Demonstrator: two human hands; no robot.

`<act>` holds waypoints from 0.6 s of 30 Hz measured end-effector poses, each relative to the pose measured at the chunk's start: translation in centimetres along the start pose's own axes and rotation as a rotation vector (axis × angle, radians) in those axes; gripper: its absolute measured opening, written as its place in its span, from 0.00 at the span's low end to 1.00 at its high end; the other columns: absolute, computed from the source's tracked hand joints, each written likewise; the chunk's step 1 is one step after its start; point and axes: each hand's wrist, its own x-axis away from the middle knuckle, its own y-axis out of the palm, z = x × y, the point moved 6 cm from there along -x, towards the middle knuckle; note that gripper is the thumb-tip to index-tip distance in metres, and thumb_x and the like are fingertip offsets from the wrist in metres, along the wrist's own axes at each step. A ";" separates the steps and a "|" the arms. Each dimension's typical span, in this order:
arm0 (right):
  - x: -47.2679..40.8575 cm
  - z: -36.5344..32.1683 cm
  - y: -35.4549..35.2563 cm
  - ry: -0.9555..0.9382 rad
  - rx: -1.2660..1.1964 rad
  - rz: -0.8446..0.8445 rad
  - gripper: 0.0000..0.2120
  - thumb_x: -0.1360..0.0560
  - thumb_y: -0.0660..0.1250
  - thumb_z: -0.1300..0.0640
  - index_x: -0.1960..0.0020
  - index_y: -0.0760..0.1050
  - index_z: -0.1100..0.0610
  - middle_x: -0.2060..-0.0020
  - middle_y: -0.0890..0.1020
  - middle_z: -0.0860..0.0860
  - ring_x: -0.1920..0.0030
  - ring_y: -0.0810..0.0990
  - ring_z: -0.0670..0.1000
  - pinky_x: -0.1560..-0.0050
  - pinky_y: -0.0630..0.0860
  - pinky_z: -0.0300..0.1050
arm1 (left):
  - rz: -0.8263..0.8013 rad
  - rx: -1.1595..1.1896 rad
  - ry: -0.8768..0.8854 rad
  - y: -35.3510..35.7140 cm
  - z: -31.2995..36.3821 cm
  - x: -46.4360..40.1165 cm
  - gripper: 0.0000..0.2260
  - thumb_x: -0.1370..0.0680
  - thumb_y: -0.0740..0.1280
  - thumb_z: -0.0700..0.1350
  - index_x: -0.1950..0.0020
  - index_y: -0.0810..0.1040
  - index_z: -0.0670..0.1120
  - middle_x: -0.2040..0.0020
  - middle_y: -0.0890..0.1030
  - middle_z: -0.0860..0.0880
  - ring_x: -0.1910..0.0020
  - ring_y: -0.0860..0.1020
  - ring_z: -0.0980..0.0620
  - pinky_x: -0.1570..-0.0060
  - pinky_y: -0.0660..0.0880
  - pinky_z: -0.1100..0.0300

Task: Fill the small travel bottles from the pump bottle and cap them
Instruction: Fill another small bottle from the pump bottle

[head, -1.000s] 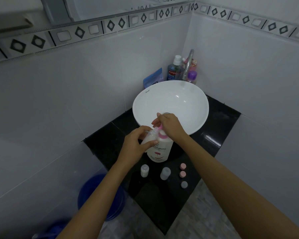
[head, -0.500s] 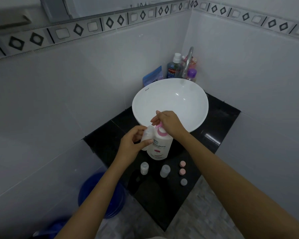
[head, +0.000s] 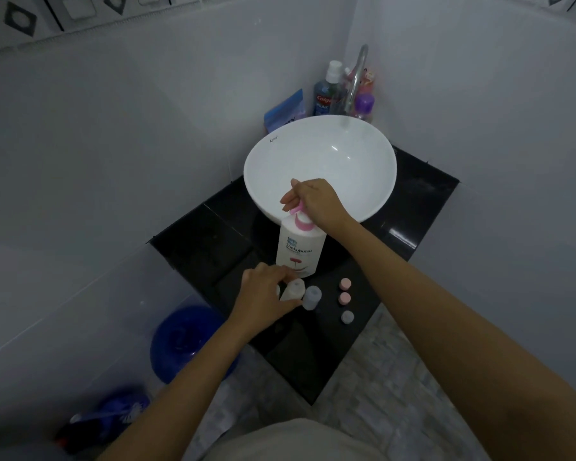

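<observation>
The white pump bottle (head: 300, 251) with a pink pump stands on the black counter (head: 193, 241) in front of the basin. My right hand (head: 316, 201) rests on top, gripping the pump head. My left hand (head: 263, 294) is down at the counter, its fingers around a small travel bottle (head: 295, 289) that looks white inside. A second, clear travel bottle (head: 312, 297) stands right beside it, uncapped. A sliver of another small bottle shows behind my left fingers. Two pink caps (head: 345, 283) (head: 345, 297) and a grey cap (head: 347, 316) lie loose to the right.
A white bowl basin (head: 320, 161) sits behind the pump bottle, with a tap (head: 356, 81) and several toiletry bottles (head: 326, 94) in the corner. Tiled walls close in left and right. A blue bucket (head: 187, 341) stands on the floor below the counter's left edge.
My left hand has come down from the pump nozzle with the small bottle to the counter beside the other travel bottles. My right hand stays on the pump. The camera has tilted down.
</observation>
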 end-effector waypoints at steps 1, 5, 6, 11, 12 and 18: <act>0.0 0.0 0.0 0.003 0.004 0.001 0.21 0.19 0.55 0.56 0.57 0.81 0.66 0.67 0.81 0.50 0.66 0.79 0.45 0.51 0.73 0.38 | -0.019 -0.053 -0.005 0.5 -0.1 0.0 0.15 0.32 0.72 0.55 0.48 0.76 0.55 0.53 0.76 0.60 0.48 0.71 0.56 0.48 0.58 0.61; 0.0 -0.1 0.0 0.016 -0.024 -0.002 0.20 0.19 0.55 0.56 0.57 0.81 0.67 0.68 0.81 0.50 0.69 0.79 0.44 0.50 0.75 0.41 | -0.044 -0.186 0.023 1.5 -0.1 -0.4 0.11 0.30 0.69 0.54 0.49 0.75 0.55 0.54 0.78 0.57 0.48 0.70 0.54 0.53 0.53 0.61; 0.0 -0.1 0.0 0.014 -0.021 -0.002 0.21 0.19 0.55 0.56 0.57 0.81 0.67 0.68 0.81 0.50 0.69 0.79 0.43 0.51 0.75 0.40 | -0.054 -0.220 0.024 1.6 0.0 -0.6 0.11 0.30 0.69 0.54 0.49 0.75 0.54 0.54 0.78 0.56 0.48 0.70 0.54 0.53 0.53 0.60; 0.3 -0.3 0.0 0.016 -0.012 -0.003 0.20 0.19 0.55 0.56 0.58 0.80 0.65 0.68 0.81 0.50 0.67 0.79 0.45 0.48 0.75 0.43 | -0.103 -0.332 0.026 2.6 -0.4 -1.5 0.11 0.28 0.66 0.54 0.48 0.75 0.54 0.52 0.78 0.53 0.47 0.71 0.51 0.51 0.57 0.58; 0.3 -0.4 0.0 0.015 -0.012 -0.005 0.20 0.19 0.55 0.56 0.57 0.80 0.65 0.68 0.81 0.50 0.67 0.79 0.45 0.48 0.75 0.43 | -0.113 -0.339 0.028 2.8 -0.4 -1.6 0.11 0.28 0.66 0.54 0.48 0.75 0.54 0.52 0.78 0.53 0.47 0.71 0.51 0.50 0.58 0.57; 0.5 -0.5 -0.1 0.014 -0.006 -0.002 0.20 0.19 0.55 0.56 0.58 0.80 0.65 0.68 0.81 0.49 0.70 0.79 0.42 0.54 0.74 0.37 | -0.137 -0.370 0.018 3.1 -0.7 -1.6 0.20 0.30 0.68 0.57 0.40 0.74 0.54 0.44 0.78 0.54 0.41 0.70 0.51 0.44 0.59 0.55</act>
